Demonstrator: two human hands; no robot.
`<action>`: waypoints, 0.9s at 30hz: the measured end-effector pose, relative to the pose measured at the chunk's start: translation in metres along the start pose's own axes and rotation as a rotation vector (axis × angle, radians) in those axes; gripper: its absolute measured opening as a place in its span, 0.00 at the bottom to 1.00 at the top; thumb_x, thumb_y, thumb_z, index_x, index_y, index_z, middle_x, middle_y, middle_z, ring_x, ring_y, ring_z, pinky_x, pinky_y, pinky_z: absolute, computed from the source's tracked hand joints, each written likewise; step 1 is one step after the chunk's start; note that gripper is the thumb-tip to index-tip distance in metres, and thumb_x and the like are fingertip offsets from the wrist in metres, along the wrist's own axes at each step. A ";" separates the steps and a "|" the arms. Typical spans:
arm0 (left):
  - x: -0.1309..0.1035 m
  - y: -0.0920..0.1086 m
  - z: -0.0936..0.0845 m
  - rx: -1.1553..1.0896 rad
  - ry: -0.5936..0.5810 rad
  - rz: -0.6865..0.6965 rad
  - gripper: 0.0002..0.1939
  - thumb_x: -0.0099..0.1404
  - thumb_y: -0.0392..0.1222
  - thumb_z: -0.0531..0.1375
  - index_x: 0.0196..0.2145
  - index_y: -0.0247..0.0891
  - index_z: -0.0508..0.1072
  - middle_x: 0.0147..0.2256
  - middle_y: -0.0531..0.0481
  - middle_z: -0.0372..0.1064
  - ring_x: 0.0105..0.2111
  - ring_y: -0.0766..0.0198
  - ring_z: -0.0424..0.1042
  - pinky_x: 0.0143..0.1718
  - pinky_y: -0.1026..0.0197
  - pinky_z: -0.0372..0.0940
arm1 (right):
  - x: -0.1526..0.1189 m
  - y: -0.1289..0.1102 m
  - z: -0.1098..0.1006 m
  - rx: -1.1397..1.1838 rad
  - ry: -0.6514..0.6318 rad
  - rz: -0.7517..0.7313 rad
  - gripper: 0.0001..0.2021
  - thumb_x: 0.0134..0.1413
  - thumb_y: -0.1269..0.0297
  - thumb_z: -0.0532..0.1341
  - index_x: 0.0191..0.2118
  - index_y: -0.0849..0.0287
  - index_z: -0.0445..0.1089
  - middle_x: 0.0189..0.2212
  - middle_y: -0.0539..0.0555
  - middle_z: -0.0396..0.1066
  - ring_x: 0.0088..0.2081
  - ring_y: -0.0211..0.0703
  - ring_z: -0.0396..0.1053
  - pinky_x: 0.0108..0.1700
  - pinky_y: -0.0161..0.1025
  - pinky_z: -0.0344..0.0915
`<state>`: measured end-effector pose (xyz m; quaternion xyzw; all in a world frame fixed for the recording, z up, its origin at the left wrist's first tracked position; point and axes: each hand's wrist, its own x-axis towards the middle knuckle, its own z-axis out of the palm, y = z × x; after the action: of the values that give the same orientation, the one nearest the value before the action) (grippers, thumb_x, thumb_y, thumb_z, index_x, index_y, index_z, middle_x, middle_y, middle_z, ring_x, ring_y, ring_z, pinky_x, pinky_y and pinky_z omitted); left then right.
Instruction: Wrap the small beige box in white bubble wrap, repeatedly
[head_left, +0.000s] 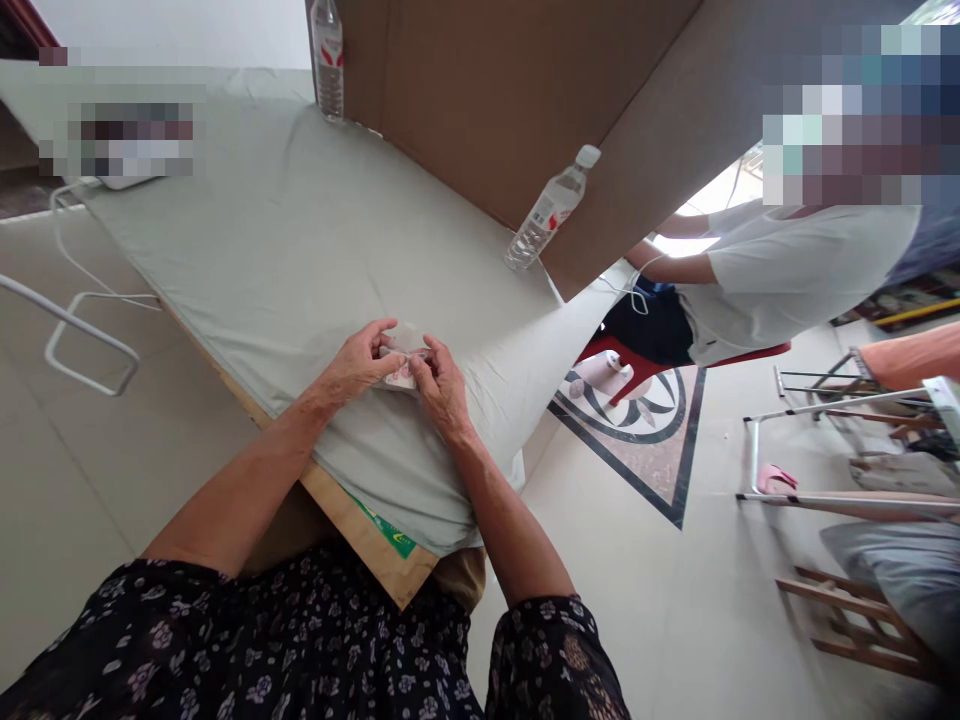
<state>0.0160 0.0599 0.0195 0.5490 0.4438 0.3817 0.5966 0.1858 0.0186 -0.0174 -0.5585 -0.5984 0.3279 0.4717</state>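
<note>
Left hand (360,358) and right hand (444,390) both pinch a small packet (400,381), thumbs clamped on it. Red print (too small to read).

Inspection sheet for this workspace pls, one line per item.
Surface: table under a pale cloth, wrinkled near the hands.
Things in hand: small clear packet with reddish print; contents unclear.
Clutter: label-wrapped bottle at the back, second bottle by the right end of the brown panel.
Hands: left hand and right hand both bare, gripping the packet.
Cables: thin white cable beyond the panel's right end; its run is unclear.
Surroundings: person in a white shirt seated at right; tiled floor.
</note>
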 end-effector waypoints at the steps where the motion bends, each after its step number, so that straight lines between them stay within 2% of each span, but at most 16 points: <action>1: 0.000 -0.001 -0.001 0.002 -0.009 0.005 0.43 0.53 0.44 0.68 0.65 0.31 0.64 0.47 0.44 0.73 0.38 0.64 0.75 0.38 0.62 0.68 | 0.000 -0.001 -0.001 -0.013 -0.001 -0.003 0.27 0.64 0.50 0.60 0.64 0.59 0.65 0.47 0.58 0.80 0.44 0.45 0.77 0.52 0.45 0.72; 4: 0.001 -0.002 -0.003 -0.010 -0.049 0.016 0.46 0.53 0.45 0.68 0.67 0.32 0.61 0.47 0.43 0.74 0.38 0.64 0.75 0.38 0.62 0.67 | 0.002 -0.003 -0.006 -0.026 -0.032 0.016 0.28 0.64 0.48 0.61 0.63 0.57 0.65 0.48 0.58 0.80 0.45 0.46 0.77 0.52 0.45 0.73; 8: 0.001 -0.003 -0.003 -0.043 -0.063 0.010 0.46 0.53 0.45 0.67 0.68 0.33 0.59 0.46 0.44 0.75 0.35 0.66 0.75 0.36 0.63 0.67 | 0.013 -0.007 -0.014 0.084 -0.046 0.051 0.27 0.65 0.42 0.58 0.60 0.55 0.68 0.48 0.58 0.81 0.48 0.47 0.77 0.53 0.47 0.72; 11: 0.001 -0.003 -0.003 -0.047 -0.063 0.015 0.46 0.53 0.44 0.67 0.68 0.34 0.60 0.46 0.45 0.74 0.34 0.66 0.74 0.35 0.64 0.67 | 0.025 -0.011 -0.017 0.187 -0.076 0.100 0.26 0.61 0.40 0.61 0.54 0.56 0.72 0.45 0.58 0.81 0.47 0.47 0.77 0.52 0.46 0.73; 14: 0.002 -0.005 -0.003 -0.020 -0.038 0.036 0.46 0.53 0.44 0.68 0.68 0.34 0.60 0.45 0.46 0.73 0.34 0.66 0.73 0.35 0.63 0.66 | 0.034 -0.015 -0.013 0.269 -0.105 0.157 0.26 0.55 0.40 0.65 0.48 0.57 0.74 0.40 0.55 0.80 0.42 0.45 0.76 0.47 0.43 0.73; 20: 0.004 -0.007 -0.006 0.049 -0.019 0.080 0.45 0.53 0.44 0.68 0.67 0.31 0.62 0.41 0.49 0.70 0.34 0.66 0.71 0.37 0.60 0.66 | 0.039 -0.024 0.000 0.338 -0.136 0.162 0.18 0.50 0.45 0.68 0.35 0.56 0.75 0.29 0.48 0.74 0.32 0.39 0.69 0.39 0.39 0.68; 27: 0.003 -0.007 -0.007 0.024 -0.021 0.071 0.41 0.54 0.44 0.69 0.64 0.35 0.64 0.41 0.50 0.71 0.34 0.66 0.72 0.39 0.60 0.68 | 0.042 -0.020 0.007 0.322 -0.091 0.144 0.14 0.49 0.50 0.68 0.31 0.56 0.73 0.29 0.48 0.70 0.32 0.38 0.66 0.35 0.36 0.64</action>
<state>0.0098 0.0643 0.0123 0.5754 0.4222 0.3918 0.5807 0.1747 0.0578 0.0074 -0.5018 -0.5172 0.4775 0.5027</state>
